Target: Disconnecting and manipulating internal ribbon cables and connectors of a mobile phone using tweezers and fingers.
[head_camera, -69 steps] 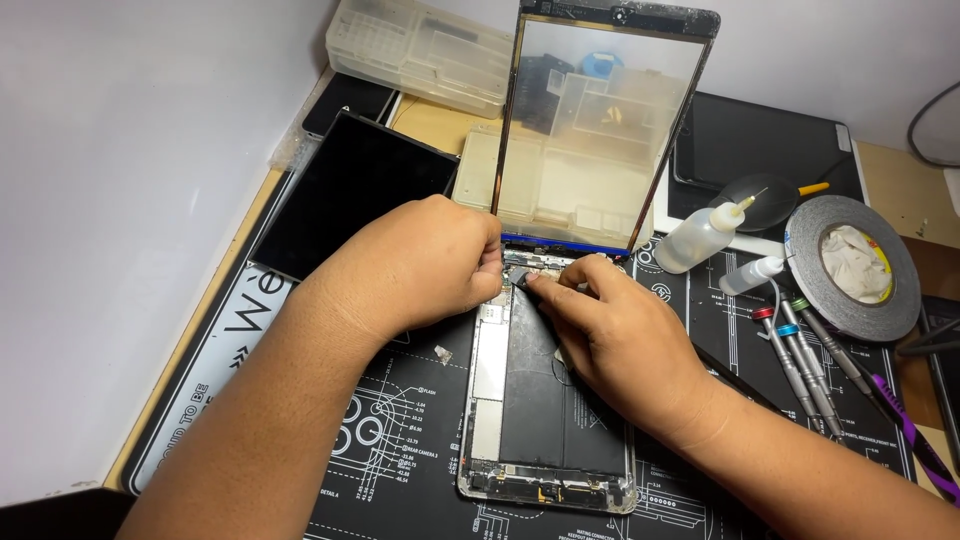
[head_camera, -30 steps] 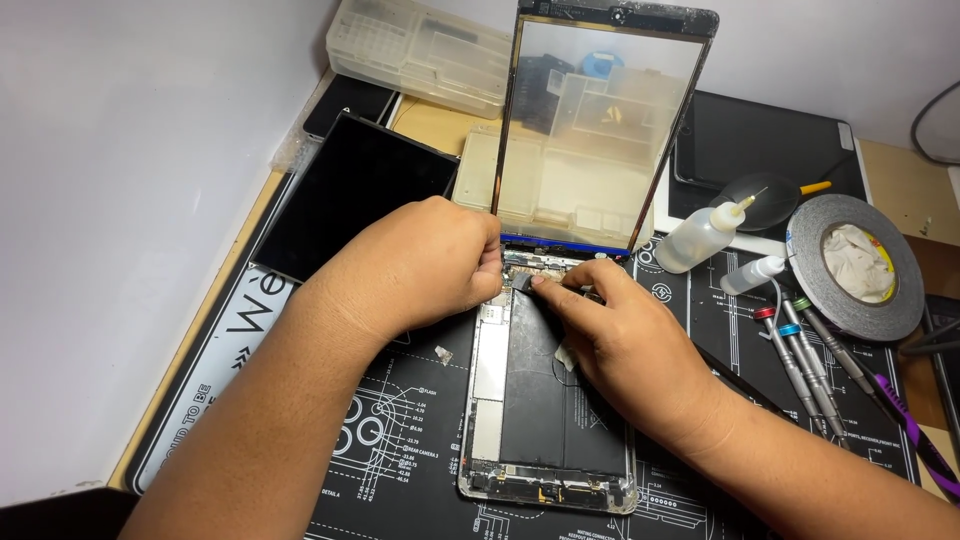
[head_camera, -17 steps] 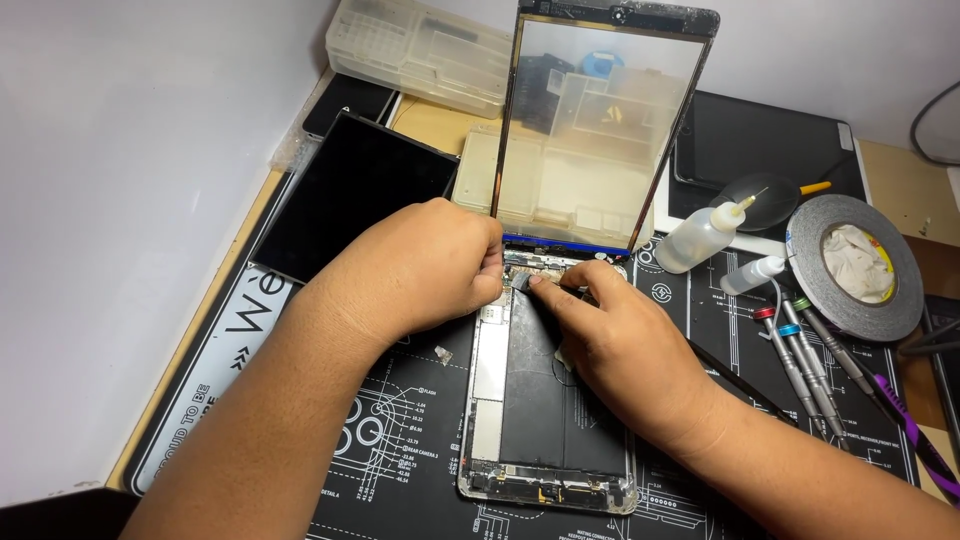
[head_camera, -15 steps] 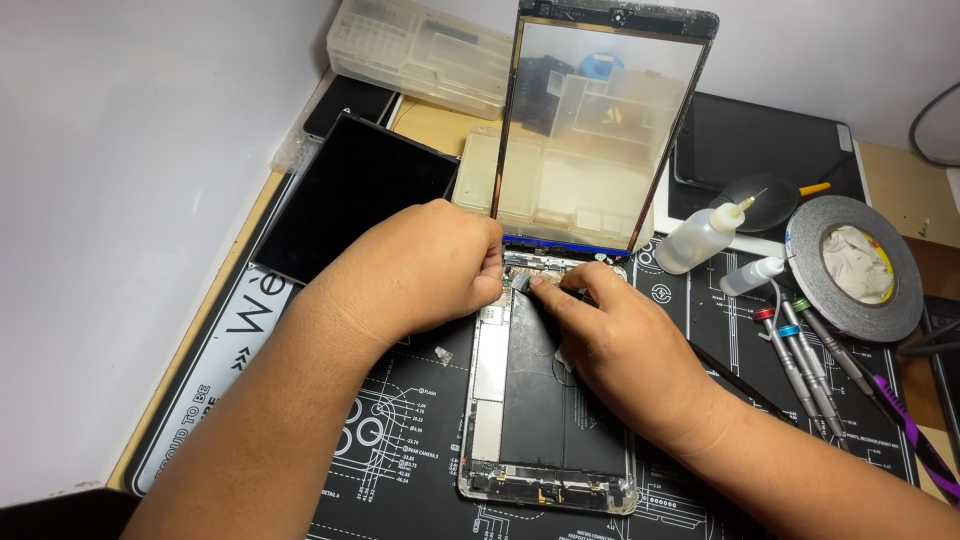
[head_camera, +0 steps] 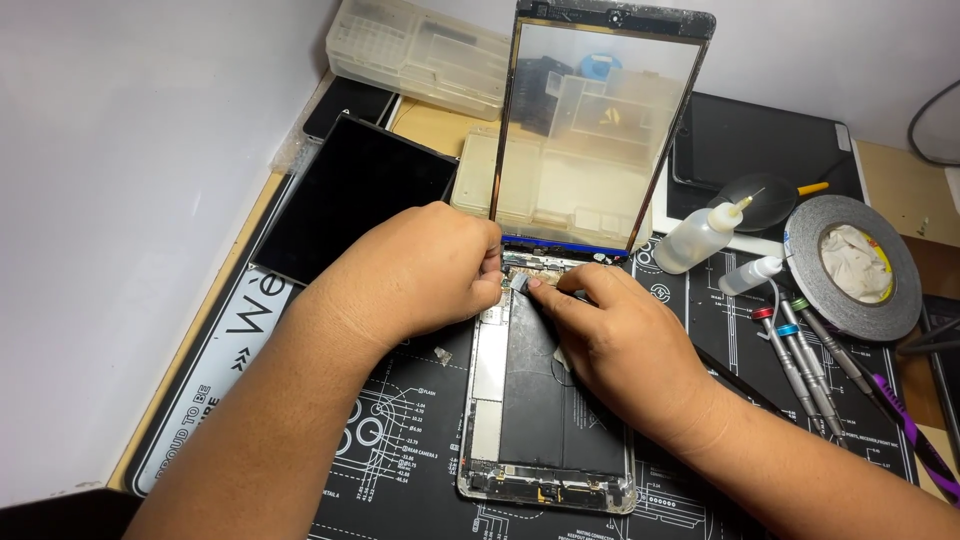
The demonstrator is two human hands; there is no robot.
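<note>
Your left hand [head_camera: 420, 270] and right hand [head_camera: 620, 335] met, fingertips pinched on a small connector at the top edge of the opened silver tablet body [head_camera: 545, 410]; upright glass screen panel [head_camera: 595, 125] just behind.

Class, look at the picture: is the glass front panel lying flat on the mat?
No, the glass panel stands upright behind the opened tablet.

Black mat [head_camera: 400, 440] with white diagrams; grey tape roll [head_camera: 852, 265].

Bench [head_camera: 905, 175] w/ black mat [head_camera: 400, 450]: tablet [head_camera: 545, 420], screwdrivers [head_camera: 800, 360], tape roll [head_camera: 850, 265].
</note>
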